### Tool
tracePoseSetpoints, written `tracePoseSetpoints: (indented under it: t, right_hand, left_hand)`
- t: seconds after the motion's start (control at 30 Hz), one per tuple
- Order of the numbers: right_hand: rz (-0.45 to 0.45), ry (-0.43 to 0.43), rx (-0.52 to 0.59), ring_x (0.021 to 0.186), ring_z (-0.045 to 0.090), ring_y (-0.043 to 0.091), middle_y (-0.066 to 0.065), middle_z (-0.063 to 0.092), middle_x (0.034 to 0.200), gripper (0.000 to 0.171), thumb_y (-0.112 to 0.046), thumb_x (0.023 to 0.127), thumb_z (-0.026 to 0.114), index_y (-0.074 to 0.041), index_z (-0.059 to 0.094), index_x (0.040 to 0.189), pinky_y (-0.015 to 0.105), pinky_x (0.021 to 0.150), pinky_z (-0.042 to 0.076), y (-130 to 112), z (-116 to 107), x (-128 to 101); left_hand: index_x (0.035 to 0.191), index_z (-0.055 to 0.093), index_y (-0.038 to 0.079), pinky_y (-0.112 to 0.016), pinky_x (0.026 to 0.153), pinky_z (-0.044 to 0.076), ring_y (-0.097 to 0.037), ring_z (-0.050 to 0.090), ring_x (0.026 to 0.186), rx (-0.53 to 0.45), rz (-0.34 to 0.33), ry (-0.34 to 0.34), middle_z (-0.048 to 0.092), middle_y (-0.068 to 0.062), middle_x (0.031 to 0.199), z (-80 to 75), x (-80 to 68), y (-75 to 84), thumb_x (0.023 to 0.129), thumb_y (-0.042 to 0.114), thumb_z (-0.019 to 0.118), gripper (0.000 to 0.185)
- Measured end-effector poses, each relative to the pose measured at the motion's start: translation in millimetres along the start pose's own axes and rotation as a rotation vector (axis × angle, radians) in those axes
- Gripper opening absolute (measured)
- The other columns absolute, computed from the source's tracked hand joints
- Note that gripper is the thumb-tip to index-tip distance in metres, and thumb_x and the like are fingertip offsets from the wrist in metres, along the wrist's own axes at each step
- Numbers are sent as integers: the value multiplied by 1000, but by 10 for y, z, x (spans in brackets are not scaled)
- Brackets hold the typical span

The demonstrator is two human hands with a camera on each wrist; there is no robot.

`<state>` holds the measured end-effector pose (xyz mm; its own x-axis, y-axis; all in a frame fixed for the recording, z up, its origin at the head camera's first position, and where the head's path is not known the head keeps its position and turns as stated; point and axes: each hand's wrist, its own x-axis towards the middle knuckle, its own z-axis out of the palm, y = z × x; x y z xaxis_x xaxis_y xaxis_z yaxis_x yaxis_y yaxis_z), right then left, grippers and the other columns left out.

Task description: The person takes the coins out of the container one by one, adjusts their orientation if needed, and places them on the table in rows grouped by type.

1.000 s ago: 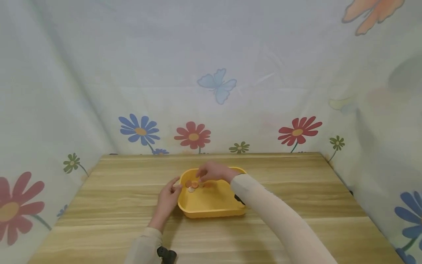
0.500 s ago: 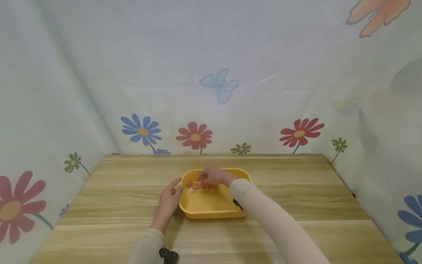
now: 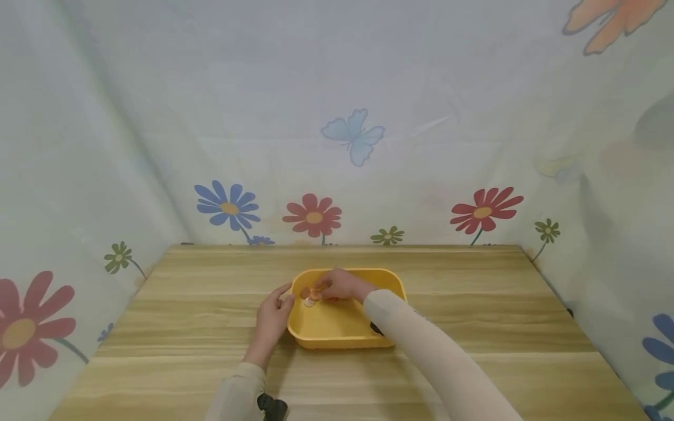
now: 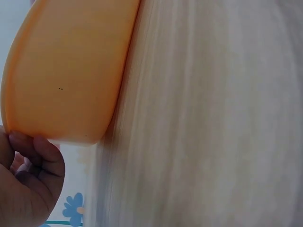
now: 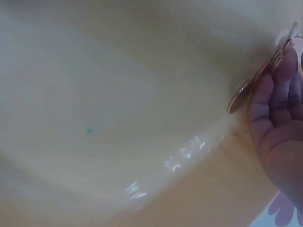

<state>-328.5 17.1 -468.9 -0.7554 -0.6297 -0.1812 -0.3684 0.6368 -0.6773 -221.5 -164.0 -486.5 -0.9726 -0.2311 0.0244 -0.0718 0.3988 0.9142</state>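
A yellow tray [image 3: 344,339] sits at the middle of the wooden table [image 3: 474,304]. My left hand [image 3: 286,296] holds its left rim, thumb on the edge; in the left wrist view its curled fingers [image 4: 35,156] touch the tray's outer wall [image 4: 71,71]. My right hand [image 3: 322,290] reaches into the tray's far left corner, over several copper and silver coins [image 3: 308,297]. In the right wrist view the coins [image 5: 258,78] stand on edge against my curled fingers [image 5: 277,118], by the tray's inner wall [image 5: 118,118].
A flower and butterfly cloth [image 3: 347,134] walls in the table at the back and on both sides. Bare wood lies all round the tray. Black wrist camera mounts [image 3: 272,404] show on my sleeves.
My right hand has sunk a little lower into the tray, closer onto the coins. The left hand stays on the rim. The view has shifted slightly.
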Motion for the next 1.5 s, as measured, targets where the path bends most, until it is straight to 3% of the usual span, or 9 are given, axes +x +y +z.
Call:
tracePoseSetpoints:
  t: [0.1,0.2,0.33,0.57,0.8,0.9,1.1,1.3,1.5]
  right_hand:
    - [0,38,-4,69,58,7,14,77,114,31,-18,95,73,-4,74,122,15,62,48,27,41,-5]
    - [-13,64,-20,76,61,7,14,76,119,28,-20,93,74,-4,76,117,15,67,49,20,72,-14]
    - [-53,77,-54,81,62,8,13,77,116,27,-20,93,75,-4,78,114,14,70,50,-8,90,-5]
    - [-55,85,-75,73,56,8,9,79,102,23,-24,94,74,-7,80,109,15,65,45,10,96,54]
    - [-36,107,-127,95,69,15,10,79,113,26,-23,93,75,-5,79,112,25,87,56,-22,108,41]
    - [-32,116,-137,98,70,18,10,79,112,26,-24,93,76,-5,79,111,28,89,57,-47,120,23]
    - [-30,120,-161,82,66,15,9,80,97,19,-21,89,79,-4,80,96,25,78,55,-108,123,6]
    - [-27,110,-137,64,48,9,1,66,71,15,-15,86,81,-4,76,79,18,61,39,-129,131,32]
    - [-54,84,-131,64,48,7,7,70,77,16,-11,94,72,0,77,83,15,61,39,-134,93,19]
  left_hand:
    - [143,57,3,-19,47,37,-9,41,54,1,-6,-11,46,3,66,20,-4,-6,103,15,57,42]
    - [143,58,3,-20,48,38,-9,42,54,5,-10,-11,47,2,67,25,-13,-8,103,15,58,42]
    - [142,58,2,-20,48,38,-9,42,54,13,-6,6,48,1,67,8,-16,-11,102,15,58,42]
    - [142,58,2,-20,48,38,-9,42,53,11,9,10,48,2,65,-2,8,2,102,14,58,42]
    - [143,58,2,-20,48,39,-9,43,54,3,-4,4,48,2,65,8,13,-8,102,14,57,42]
    - [142,58,2,-20,47,37,-9,41,53,3,-2,9,45,3,65,10,7,-9,102,14,57,42]
    - [143,57,3,-20,46,36,-9,39,53,-17,-6,0,43,4,62,5,0,-6,102,13,56,43]
    - [143,57,2,-20,46,36,-9,39,52,-16,-12,1,43,4,61,-11,-4,6,102,13,57,42]
    - [142,58,0,-20,47,38,-8,41,52,-24,-1,-3,45,3,61,-5,6,10,102,12,57,42]
